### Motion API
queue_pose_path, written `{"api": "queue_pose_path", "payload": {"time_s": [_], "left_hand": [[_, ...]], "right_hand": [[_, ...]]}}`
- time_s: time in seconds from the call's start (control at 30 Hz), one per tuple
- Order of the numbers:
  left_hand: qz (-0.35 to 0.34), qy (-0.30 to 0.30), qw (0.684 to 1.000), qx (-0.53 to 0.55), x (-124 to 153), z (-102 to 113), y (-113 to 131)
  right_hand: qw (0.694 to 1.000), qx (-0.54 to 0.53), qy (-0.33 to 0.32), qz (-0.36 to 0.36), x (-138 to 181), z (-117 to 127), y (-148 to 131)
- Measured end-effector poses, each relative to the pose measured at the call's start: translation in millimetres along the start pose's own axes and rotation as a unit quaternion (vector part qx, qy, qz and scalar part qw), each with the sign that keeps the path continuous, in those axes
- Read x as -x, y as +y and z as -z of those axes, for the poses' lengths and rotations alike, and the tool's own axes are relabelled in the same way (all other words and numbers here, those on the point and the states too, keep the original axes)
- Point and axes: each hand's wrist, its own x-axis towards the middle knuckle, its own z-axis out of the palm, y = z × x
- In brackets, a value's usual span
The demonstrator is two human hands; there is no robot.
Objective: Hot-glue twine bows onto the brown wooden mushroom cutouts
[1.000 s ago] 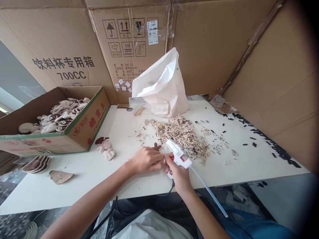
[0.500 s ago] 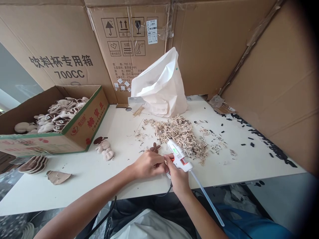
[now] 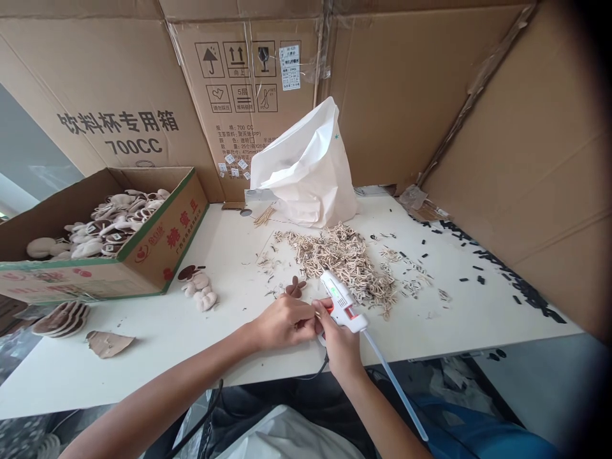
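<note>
Well, cardboard box [image 3: 167,242] w/ lots of mushroom-shaped pcs [image 3: 115,223]

An open cardboard box [image 3: 162,248] of mushroom-shaped pieces [image 3: 115,217] on the left of the desk [image 3: 143,350], a paper bag [image 3: 306,172] behind a heap of wooden strips [image 3: 335,255], black scraps [image 3: 482,280] to the right, a hot glue gun [image 3: 342,306] in the right hand [image 3: 339,347], the left hand [image 3: 282,322] just beside it

One head-worn camera looks forward and down at the hands [image 3: 282,323] [image 3: 340,347].
</note>
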Motion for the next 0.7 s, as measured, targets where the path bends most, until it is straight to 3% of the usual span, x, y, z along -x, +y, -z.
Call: {"api": "queue_pose_path", "payload": {"time_s": [0.7], "left_hand": [[0.005, 0.0, 1.0, 0.016, 2.0, -6.6, 1.5]], "right_hand": [[1.0, -0.005, 0.027, -0.012, 0.9, -1.1, -0.9]]}}
